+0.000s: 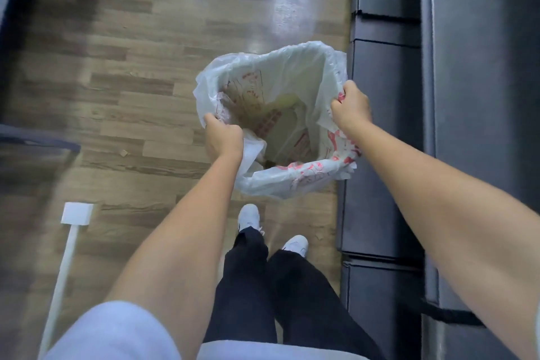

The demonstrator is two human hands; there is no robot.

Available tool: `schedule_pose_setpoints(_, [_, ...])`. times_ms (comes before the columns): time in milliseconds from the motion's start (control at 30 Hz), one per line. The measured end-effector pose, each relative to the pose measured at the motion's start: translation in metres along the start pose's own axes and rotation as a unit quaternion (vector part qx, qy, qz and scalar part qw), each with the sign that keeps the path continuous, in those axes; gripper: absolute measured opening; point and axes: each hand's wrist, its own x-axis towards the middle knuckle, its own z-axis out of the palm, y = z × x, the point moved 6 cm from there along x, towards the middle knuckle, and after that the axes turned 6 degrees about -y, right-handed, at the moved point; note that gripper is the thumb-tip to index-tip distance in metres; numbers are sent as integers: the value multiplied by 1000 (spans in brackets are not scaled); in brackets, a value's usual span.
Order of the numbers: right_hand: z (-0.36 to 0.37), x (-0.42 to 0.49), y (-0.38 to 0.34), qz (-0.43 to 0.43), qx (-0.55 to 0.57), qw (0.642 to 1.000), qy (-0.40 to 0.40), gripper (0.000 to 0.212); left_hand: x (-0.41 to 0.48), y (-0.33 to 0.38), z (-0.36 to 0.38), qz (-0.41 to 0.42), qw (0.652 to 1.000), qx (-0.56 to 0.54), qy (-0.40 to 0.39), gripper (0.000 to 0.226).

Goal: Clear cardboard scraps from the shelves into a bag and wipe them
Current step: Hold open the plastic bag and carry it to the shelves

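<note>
A white plastic bag (295,73) with red print hangs open above the wooden floor, straight ahead of me. My left hand (223,137) grips the bag's left rim. My right hand (352,105) grips the right rim, so the mouth is spread wide. Inside the bag I see pale brown cardboard pieces (280,123) at the bottom. A small cardboard scrap (124,152) lies on the floor to the left, and another scrap (319,236) lies near my right shoe.
Dark grey shelf units (385,137) run along the right side, close to the bag. A white stick with a square head (76,213) lies on the floor at the lower left. A dark frame edge (38,137) juts in at the left. My feet stand below the bag.
</note>
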Motion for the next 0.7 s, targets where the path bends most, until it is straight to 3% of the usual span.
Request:
schedule_pose_setpoints(100, [11,16,-45,-28,-21,999,-28,36,15,-2,-27,-31,998,-43,44,19])
schedule_pose_setpoints(700, [76,135,-276,-201,-86,964,-153,33,135,37,-132,-148,954,-152,213,11])
